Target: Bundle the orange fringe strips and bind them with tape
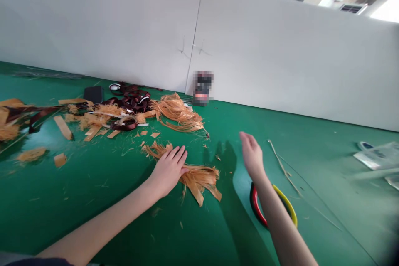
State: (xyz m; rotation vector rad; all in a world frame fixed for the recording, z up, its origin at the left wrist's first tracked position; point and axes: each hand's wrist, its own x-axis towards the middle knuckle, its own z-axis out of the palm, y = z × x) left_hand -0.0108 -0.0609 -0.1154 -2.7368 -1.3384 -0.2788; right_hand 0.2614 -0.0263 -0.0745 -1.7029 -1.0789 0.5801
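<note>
My left hand lies with its fingers stretched across a bundle of tan, straw-like fibre strips, touching it from above. The bundle's frayed ends stick out on both sides of the palm. To the right, my right hand is raised over the green table, its fingers loosely bent and partly hidden from this side. Nothing shows in it. Below its wrist lies a pair of scissors or cutters with red and yellow handles, partly covered by my forearm. Beyond my left hand rests a larger tan fibre tassel.
Dark brown ribbons and tan scraps lie in a heap at the left, beside a black flat object. A blurred dark box stands against the white partition. Thin strands and clear plastic lie at the right.
</note>
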